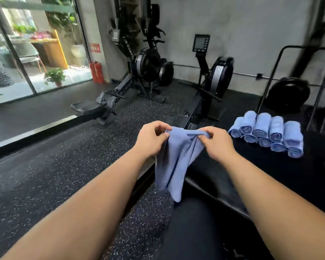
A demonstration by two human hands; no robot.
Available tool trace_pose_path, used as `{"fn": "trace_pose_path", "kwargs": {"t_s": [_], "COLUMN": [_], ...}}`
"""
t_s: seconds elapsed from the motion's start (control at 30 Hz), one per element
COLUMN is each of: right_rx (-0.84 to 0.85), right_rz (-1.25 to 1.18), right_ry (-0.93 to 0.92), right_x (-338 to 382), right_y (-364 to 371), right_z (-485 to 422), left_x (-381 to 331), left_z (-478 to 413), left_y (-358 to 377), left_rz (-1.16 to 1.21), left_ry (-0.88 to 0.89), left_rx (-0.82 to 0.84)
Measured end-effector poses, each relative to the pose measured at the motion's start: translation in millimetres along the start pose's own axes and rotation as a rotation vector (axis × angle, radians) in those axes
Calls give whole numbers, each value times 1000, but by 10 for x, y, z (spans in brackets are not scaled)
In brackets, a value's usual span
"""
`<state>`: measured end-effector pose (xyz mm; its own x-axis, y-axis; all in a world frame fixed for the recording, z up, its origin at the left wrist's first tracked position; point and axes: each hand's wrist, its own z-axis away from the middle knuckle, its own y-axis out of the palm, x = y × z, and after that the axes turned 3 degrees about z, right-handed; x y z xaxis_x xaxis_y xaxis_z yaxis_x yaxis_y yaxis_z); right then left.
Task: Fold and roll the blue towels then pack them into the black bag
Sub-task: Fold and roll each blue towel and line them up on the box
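Note:
A loose blue towel (174, 162) hangs in the air in front of me, bunched along its top edge. My left hand (151, 140) pinches the top left corner and my right hand (217, 142) pinches the top right, both with fingers curled on the cloth. The towel's lower end drops to about my knee. To the right, several rolled blue towels (266, 134) lie stacked in two layers on a black padded surface (270, 171). No black bag is in view.
Two black rowing machines (210, 85) stand ahead on the speckled rubber floor (54, 166). A black metal rack (293, 87) with a weight plate stands behind the rolled towels. Glass doors (26, 53) and red fire extinguishers (96, 72) are at the far left.

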<state>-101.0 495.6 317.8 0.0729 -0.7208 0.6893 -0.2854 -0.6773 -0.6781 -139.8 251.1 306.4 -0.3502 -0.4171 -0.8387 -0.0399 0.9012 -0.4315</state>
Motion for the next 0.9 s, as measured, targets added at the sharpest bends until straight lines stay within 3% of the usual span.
{"fn": "trace_pose_path", "kwargs": {"t_s": [0.2, 0.37, 0.5, 0.6, 0.77, 0.83, 0.9], "right_rx": [-240, -403, -470, -353, 187, 264, 191], "right_rz": [-135, -58, -72, 50, 376, 380, 391], "right_ry": [31, 20, 155, 308, 639, 686, 683], "right_x": [-170, -317, -633, -1128, -2042, -2171, -2204], "right_y": [-1129, -1967, -2308, -2314, -1935, -1816, -1787], "right_z": [-19, 99, 533, 983, 1602, 1728, 1739], "left_x": [-891, -1561, -1791, -1581, -940, -825, -788], "left_z": [-469, -644, -425, -46, 689, 880, 937], "left_y": [403, 922, 1439, 1933, 2546, 2638, 2703], "left_rz": [27, 93, 166, 101, -211, -271, -328], "left_ry": [162, 274, 289, 259, 118, 106, 135], "left_rx": [35, 55, 154, 350, 856, 912, 837]}}
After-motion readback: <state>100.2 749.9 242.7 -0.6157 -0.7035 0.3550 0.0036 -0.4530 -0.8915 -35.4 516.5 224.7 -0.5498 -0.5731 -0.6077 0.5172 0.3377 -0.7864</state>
